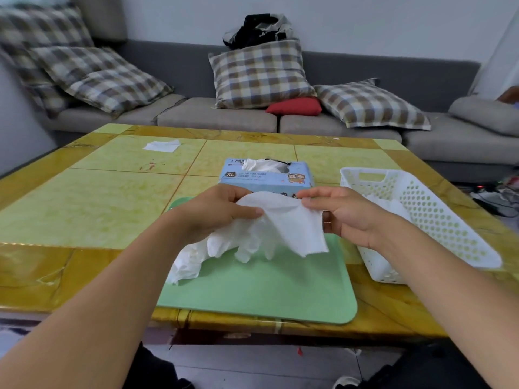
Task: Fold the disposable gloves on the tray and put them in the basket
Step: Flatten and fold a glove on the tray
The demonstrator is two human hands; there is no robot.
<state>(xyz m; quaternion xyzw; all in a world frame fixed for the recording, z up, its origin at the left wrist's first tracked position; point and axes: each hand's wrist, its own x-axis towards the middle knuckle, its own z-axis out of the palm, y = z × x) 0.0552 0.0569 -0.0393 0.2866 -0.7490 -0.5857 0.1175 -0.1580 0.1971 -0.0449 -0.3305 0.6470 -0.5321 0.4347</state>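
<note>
A white disposable glove (283,223) hangs in the air above the green tray (275,290), its fingers drooping toward the tray. My left hand (216,211) pinches the glove's left side between thumb and fingers. My right hand (339,211) pinches its upper right edge. More crumpled white gloves (186,262) lie on the tray's left edge. The white perforated basket (438,220) stands to the right of the tray, with white gloves (390,203) inside it.
A blue glove box (266,175) marked XL stands just behind my hands, a glove poking out of its top. A loose white sheet (162,146) lies far left on the yellow-green table (84,203). A grey sofa with plaid cushions runs behind.
</note>
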